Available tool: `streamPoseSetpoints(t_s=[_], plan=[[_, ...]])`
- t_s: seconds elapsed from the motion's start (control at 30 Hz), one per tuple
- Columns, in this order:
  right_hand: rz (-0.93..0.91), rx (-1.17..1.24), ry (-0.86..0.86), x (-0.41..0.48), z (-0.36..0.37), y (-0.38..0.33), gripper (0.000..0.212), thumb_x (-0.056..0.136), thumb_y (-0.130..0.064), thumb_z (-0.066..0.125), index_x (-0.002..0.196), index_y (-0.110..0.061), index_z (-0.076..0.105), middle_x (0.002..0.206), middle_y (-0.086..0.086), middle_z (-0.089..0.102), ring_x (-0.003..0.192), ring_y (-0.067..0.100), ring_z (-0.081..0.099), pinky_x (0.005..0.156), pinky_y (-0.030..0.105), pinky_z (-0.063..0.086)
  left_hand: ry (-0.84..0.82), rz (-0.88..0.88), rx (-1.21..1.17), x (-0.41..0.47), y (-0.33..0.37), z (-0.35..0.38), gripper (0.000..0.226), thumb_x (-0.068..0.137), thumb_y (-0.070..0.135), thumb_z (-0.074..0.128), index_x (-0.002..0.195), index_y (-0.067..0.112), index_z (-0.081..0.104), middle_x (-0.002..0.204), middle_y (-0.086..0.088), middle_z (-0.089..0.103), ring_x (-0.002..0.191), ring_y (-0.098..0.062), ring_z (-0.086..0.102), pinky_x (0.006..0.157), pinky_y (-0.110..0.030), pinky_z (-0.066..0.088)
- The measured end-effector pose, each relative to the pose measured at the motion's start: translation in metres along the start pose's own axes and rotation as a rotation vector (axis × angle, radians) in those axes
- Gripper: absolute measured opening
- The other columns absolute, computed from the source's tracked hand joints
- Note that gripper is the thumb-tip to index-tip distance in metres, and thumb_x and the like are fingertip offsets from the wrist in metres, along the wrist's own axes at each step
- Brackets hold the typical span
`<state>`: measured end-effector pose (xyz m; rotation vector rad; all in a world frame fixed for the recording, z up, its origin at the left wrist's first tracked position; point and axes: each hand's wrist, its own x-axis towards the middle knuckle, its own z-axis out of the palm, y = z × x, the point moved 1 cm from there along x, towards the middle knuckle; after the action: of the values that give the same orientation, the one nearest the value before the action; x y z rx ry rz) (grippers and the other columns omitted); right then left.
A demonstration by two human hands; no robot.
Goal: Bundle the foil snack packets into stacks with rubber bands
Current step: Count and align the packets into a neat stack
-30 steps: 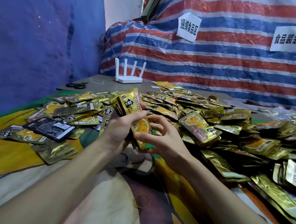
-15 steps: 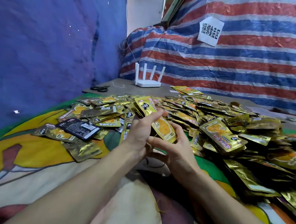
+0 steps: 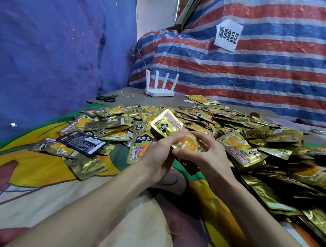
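Both hands hold a small stack of gold foil snack packets (image 3: 169, 128) above the cloth. My left hand (image 3: 158, 155) grips the stack from the left, thumb on top. My right hand (image 3: 205, 154) pinches its near right end, fingers curled over the orange print. A big heap of loose gold packets (image 3: 257, 137) spreads behind and to the right. A yellow rubber band (image 3: 175, 227) lies on the cloth between my forearms. Whether a band is round the held stack is hidden.
A colourful printed cloth (image 3: 31, 180) covers the work surface. One dark packet (image 3: 83, 143) lies face down at the left. Black scissors (image 3: 107, 98) and a white router (image 3: 159, 91) sit on the grey table at the back. Striped tarp and blue wall close in.
The held stack has tilted flatter, its top face now toward me. My hands shifted slightly on it. The camera swung left, then back right.
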<state>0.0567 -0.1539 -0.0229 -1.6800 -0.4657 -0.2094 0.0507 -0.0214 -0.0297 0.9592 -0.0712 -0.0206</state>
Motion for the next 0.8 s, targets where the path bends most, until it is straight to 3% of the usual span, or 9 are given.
streamPoseSetpoints(t_s=[0.1, 0.23, 0.4, 0.5, 0.63, 0.8], plan=[[-0.075, -0.037, 0.076, -0.001, 0.002, -0.001, 0.049, 0.061, -0.013, 0.095, 0.091, -0.039, 0.066, 0.08, -0.034, 0.069, 0.074, -0.012, 0.066, 0.064, 0.006, 0.048, -0.049, -0.06, -0.064, 0.002, 0.001, -0.002, 0.023, 0.077, 0.024, 0.074, 0.086, 0.005, 0.08, 0.094, -0.014, 0.075, 0.078, -0.023, 0.074, 0.065, -0.028, 0.059], [-0.1, -0.072, 0.107, -0.003, 0.004, 0.004, 0.052, 0.061, -0.01, 0.095, 0.095, -0.036, 0.065, 0.082, -0.023, 0.071, 0.075, -0.012, 0.065, 0.064, 0.007, 0.048, -0.037, -0.081, -0.104, 0.004, 0.001, -0.003, 0.017, 0.074, 0.022, 0.074, 0.075, 0.006, 0.08, 0.084, -0.01, 0.074, 0.071, -0.02, 0.072, 0.065, -0.027, 0.061], [-0.06, -0.106, 0.022, 0.0, -0.002, 0.002, 0.071, 0.059, -0.016, 0.096, 0.121, -0.023, 0.06, 0.114, -0.017, 0.059, 0.09, -0.025, 0.052, 0.07, -0.001, 0.04, -0.049, -0.065, -0.138, 0.006, 0.001, -0.004, 0.017, 0.076, 0.016, 0.071, 0.083, 0.002, 0.078, 0.09, -0.015, 0.073, 0.076, -0.024, 0.072, 0.07, -0.03, 0.061], [-0.04, -0.117, -0.03, 0.0, -0.003, -0.001, 0.077, 0.05, -0.024, 0.093, 0.118, -0.025, 0.06, 0.11, -0.015, 0.059, 0.09, -0.017, 0.057, 0.071, 0.005, 0.045, -0.079, -0.055, -0.155, 0.006, 0.002, -0.005, 0.014, 0.077, 0.013, 0.069, 0.077, 0.003, 0.079, 0.086, -0.014, 0.074, 0.076, -0.024, 0.073, 0.073, -0.031, 0.062], [-0.028, -0.137, -0.05, 0.0, -0.001, 0.0, 0.068, 0.05, -0.029, 0.079, 0.115, -0.025, 0.059, 0.101, -0.015, 0.063, 0.083, -0.008, 0.062, 0.071, 0.011, 0.05, -0.093, -0.049, -0.137, 0.006, 0.004, -0.007, 0.015, 0.076, 0.011, 0.069, 0.075, 0.003, 0.08, 0.087, -0.016, 0.075, 0.078, -0.026, 0.074, 0.077, -0.034, 0.062], [-0.048, -0.059, -0.019, -0.005, 0.001, 0.006, 0.077, 0.051, -0.022, 0.084, 0.125, -0.021, 0.062, 0.116, -0.012, 0.065, 0.099, -0.008, 0.063, 0.08, 0.011, 0.049, -0.048, -0.089, -0.055, 0.007, 0.003, -0.012, 0.017, 0.074, 0.015, 0.072, 0.084, 0.005, 0.081, 0.1, -0.017, 0.073, 0.087, -0.028, 0.071, 0.085, -0.038, 0.057]])
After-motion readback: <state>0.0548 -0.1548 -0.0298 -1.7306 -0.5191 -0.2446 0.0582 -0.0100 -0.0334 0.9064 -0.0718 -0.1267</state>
